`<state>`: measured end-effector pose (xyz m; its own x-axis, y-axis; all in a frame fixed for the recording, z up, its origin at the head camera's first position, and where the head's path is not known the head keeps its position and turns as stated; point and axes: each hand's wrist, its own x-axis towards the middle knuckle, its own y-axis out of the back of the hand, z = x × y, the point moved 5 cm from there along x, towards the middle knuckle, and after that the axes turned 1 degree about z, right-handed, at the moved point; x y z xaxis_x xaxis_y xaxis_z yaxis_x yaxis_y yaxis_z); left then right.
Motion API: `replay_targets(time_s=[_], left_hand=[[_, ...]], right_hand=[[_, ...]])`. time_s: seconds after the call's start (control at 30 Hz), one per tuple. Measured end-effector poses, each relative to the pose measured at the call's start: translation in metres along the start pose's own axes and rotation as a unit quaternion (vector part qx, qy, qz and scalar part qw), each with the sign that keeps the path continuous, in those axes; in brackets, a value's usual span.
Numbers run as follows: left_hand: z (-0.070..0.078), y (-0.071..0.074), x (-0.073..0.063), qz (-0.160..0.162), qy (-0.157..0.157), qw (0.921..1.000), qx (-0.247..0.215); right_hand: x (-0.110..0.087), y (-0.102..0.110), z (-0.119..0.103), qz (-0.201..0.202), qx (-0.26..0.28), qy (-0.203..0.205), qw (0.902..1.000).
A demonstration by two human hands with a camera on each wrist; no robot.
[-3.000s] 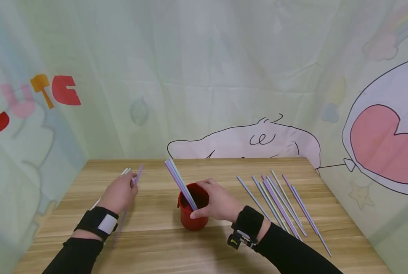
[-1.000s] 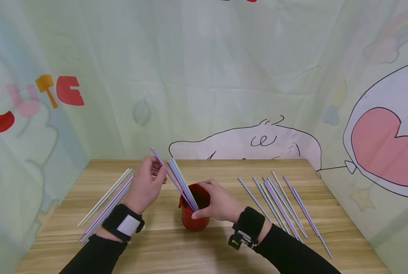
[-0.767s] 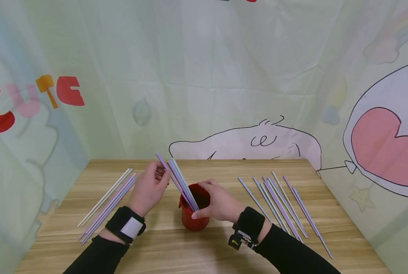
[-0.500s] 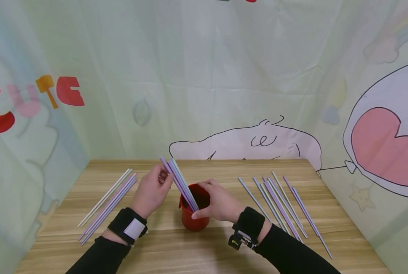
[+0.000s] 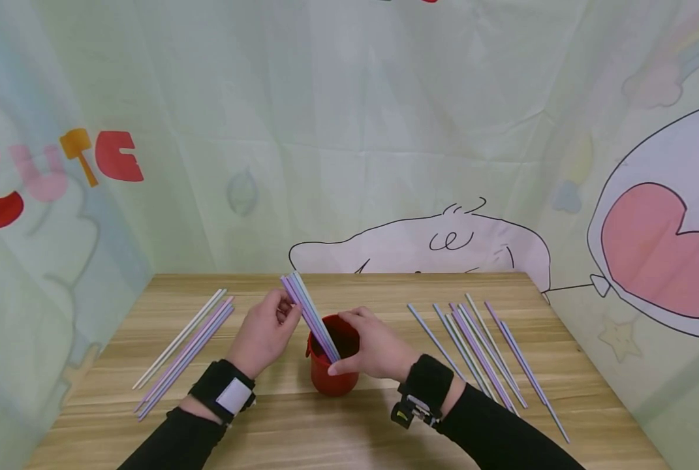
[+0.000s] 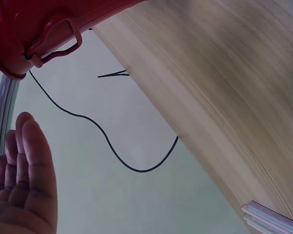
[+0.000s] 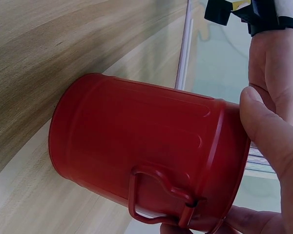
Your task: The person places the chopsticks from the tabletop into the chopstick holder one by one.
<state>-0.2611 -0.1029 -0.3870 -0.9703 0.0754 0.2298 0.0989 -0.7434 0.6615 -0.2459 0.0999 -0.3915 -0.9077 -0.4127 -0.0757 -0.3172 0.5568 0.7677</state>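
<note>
With my right hand (image 5: 381,349) I am gripping the red pail (image 5: 334,378) at its rim: the thumb is pressing on the side nearest to me, and the fingers are going around the farther side. The pail is standing upright on the tabletop (image 5: 384,431), and its small wire handle (image 7: 133,192) is hanging on the outer wall.

A bundle of thin sticks (image 5: 314,318) is leaning inside the pail; the lower ends are sitting within it, and the upper ends are pointing to the left and away from me. With my left hand (image 5: 267,329), just to the left of the pail and higher than its rim, I am pinching a purple stick (image 5: 287,288) between thumb and fingers. This stick is lying along the left edge of the bundle, and I cannot tell how deep its lower end is reaching.

Farther to the left of the pail, two white sticks (image 5: 182,339) are lying side by side, with some pink and purple sticks (image 5: 187,362) next to them. To the right of the pail, a looser spread of sticks (image 5: 480,352) in blue, purple and white is lying, and my black sleeve (image 5: 496,421) is covering a few ends. Behind the pail, a pale printed cloth (image 5: 326,130) is hanging.
</note>
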Motion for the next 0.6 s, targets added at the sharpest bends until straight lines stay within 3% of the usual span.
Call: replay_targets(time_s=[0.4,0.6], left_hand=[[-0.001,-0.002,-0.003,0.004,-0.01,0.9999,0.005],[-0.014,0.004,-0.005,0.019,-0.019,0.9987,0.042]], right_hand=[[0.0,0.0,0.001,0.0,0.003,-0.001,1.0],[0.0,0.0,0.0,-0.002,0.007,-0.004,1.0]])
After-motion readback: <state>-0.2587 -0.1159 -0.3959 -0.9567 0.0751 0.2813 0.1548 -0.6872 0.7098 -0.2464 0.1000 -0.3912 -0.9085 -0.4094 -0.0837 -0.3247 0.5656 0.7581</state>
